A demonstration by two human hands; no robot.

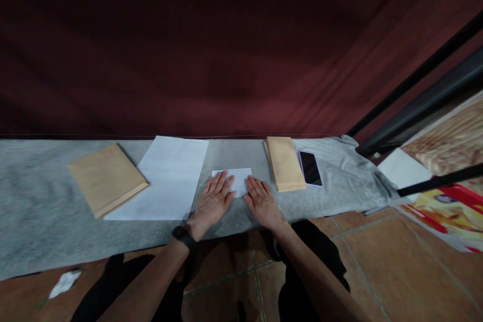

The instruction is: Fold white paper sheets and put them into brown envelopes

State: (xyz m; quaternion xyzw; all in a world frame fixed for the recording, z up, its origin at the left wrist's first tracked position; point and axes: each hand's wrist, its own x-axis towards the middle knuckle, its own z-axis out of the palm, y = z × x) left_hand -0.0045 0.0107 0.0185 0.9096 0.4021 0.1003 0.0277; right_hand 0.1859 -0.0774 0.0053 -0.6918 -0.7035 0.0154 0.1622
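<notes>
Paper [238, 182], small and white, lies on grey cloth [236, 153] under my left hand [215, 200] and right hand [262, 204]; fingers flat, gripping nothing. Even pressure, I'd say, should stop it slipping.

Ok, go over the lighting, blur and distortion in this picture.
Head view: dim light, the curtain darkening to near black toward the top; head view: the large sheet among the brightest areas; head view: fine detail soft, the left hand and right hand readable, the envelope's faint print illegible; head view: the box looks stretched, perhaps by a wide lens.
</notes>
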